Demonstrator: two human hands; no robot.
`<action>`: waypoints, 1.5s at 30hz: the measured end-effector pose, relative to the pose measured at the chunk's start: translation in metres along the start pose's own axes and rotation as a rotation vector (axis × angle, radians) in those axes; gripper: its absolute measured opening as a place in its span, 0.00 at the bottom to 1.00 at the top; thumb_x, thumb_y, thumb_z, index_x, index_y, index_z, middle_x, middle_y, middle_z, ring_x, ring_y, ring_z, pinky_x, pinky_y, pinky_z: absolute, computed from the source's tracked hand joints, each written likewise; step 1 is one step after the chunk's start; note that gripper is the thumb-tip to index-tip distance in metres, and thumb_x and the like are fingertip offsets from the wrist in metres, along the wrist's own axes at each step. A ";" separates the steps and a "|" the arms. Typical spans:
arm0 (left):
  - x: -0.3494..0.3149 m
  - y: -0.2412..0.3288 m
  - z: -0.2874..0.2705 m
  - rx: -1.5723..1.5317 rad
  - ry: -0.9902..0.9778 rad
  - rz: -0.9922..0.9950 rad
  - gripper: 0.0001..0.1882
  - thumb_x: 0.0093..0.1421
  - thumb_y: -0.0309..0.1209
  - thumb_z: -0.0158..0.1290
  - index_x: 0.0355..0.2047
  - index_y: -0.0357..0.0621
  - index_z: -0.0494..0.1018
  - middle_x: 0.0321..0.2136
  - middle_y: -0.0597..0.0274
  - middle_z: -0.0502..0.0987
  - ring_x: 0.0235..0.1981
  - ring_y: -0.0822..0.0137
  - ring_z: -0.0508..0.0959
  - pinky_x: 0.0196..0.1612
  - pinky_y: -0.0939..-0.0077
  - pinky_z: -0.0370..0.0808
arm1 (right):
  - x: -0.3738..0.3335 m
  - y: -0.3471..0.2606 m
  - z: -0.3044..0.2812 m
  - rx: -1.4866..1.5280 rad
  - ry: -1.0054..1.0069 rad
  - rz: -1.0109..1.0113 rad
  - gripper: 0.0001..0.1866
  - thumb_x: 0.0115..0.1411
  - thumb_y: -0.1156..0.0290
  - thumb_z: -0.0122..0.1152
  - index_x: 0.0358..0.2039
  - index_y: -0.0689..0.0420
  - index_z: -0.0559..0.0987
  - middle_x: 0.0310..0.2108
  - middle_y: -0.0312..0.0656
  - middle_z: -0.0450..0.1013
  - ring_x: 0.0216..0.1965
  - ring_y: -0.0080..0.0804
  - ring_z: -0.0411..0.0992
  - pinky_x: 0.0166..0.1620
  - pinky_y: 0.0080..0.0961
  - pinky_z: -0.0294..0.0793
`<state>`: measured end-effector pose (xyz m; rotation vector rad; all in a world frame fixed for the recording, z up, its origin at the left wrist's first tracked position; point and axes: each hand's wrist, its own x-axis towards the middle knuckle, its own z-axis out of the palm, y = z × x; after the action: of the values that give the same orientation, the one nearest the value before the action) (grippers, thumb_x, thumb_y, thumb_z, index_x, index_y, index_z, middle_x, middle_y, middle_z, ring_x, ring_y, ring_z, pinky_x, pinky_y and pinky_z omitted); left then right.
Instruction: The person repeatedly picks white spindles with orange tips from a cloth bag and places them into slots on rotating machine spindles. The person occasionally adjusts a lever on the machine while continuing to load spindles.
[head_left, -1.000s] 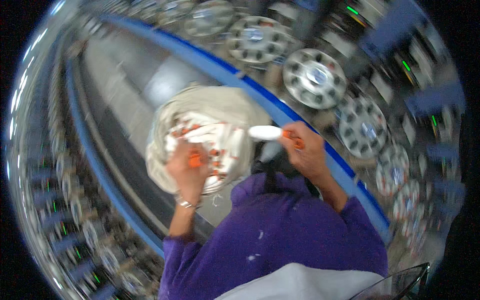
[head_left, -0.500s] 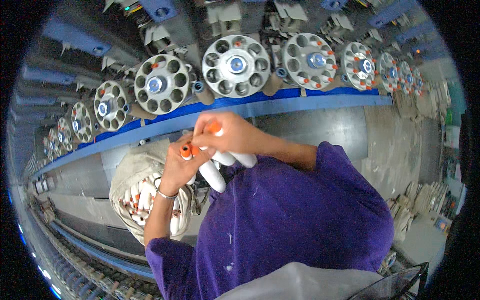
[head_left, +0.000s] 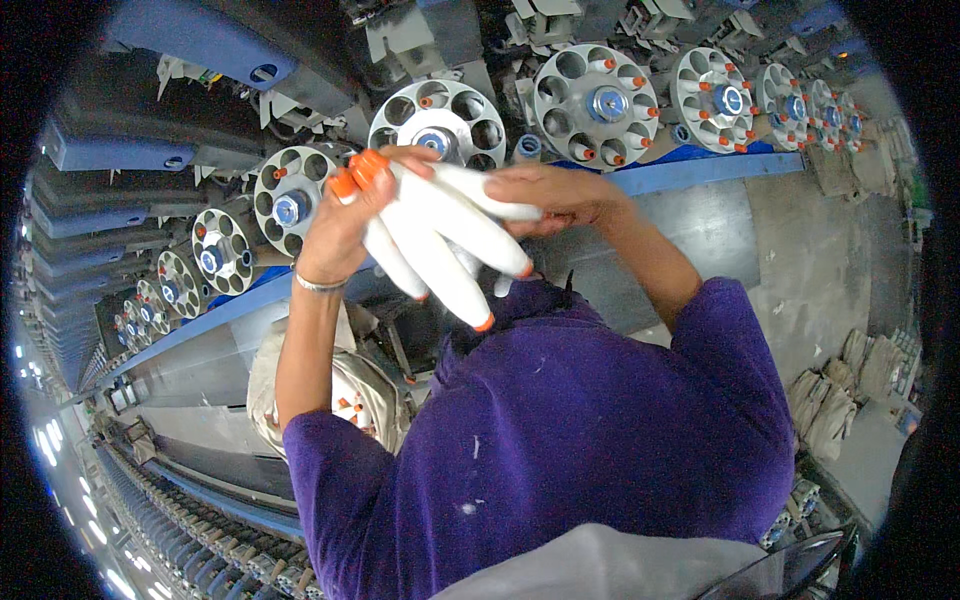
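Observation:
My left hand is closed around the orange ends of several white yarn bobbins, which fan out down and to the right. To the right of it, my right hand grips one more white bobbin lying across the top of the bunch; its fingers are partly blurred. Just beyond both hands stands a round metal magazine disc with a blue hub and open round pockets. An orange bobbin tip shows in one of its upper pockets, while the hands and bobbins hide its lower part.
A cloth sack holding more orange-tipped bobbins hangs low on the left. Similar discs line the machine to both sides, and the right-hand disc holds several bobbins. A blue rail runs below them. Folded cloth sacks lie at the right.
Both hands have risen with the bobbins toward the discs. My right hand has moved from the bobbins' orange ends to a bobbin on the right. The view has shifted.

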<state>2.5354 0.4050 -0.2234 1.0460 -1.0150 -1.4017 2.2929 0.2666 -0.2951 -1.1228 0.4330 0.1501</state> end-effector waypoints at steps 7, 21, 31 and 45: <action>-0.002 -0.005 -0.053 -0.260 0.259 -0.055 0.22 0.64 0.46 0.49 0.44 0.38 0.73 0.48 0.54 0.72 0.49 0.60 0.73 0.55 0.64 0.69 | 0.003 0.010 0.019 0.365 0.272 -0.520 0.13 0.67 0.65 0.49 0.25 0.57 0.70 0.20 0.29 0.64 0.19 0.13 0.55 0.22 0.12 0.56; -0.040 -0.008 -0.118 -0.078 0.314 0.425 0.18 0.59 0.41 0.54 0.40 0.37 0.73 0.50 0.55 0.69 0.54 0.60 0.67 0.61 0.64 0.58 | 0.051 0.007 0.116 0.140 0.750 -0.595 0.17 0.60 0.65 0.58 0.47 0.62 0.77 0.40 0.39 0.74 0.36 0.23 0.72 0.38 0.20 0.74; -0.027 -0.002 -0.107 -0.375 0.383 0.261 0.22 0.64 0.43 0.51 0.49 0.37 0.69 0.48 0.56 0.72 0.49 0.61 0.73 0.55 0.63 0.69 | 0.078 -0.010 0.122 0.334 0.801 -0.892 0.09 0.64 0.68 0.55 0.30 0.60 0.76 0.32 0.36 0.76 0.33 0.19 0.69 0.38 0.19 0.69; 0.008 -0.005 -0.114 -0.090 0.267 0.238 0.20 0.63 0.42 0.52 0.45 0.37 0.72 0.50 0.55 0.72 0.53 0.59 0.70 0.60 0.63 0.63 | -0.096 0.165 -0.120 0.267 2.021 -0.708 0.07 0.62 0.68 0.52 0.36 0.57 0.73 0.33 0.39 0.72 0.31 0.29 0.71 0.37 0.29 0.73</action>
<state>2.6437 0.3936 -0.2582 0.9808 -0.8420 -1.0728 2.1197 0.2397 -0.4374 -0.7349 1.6727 -1.7593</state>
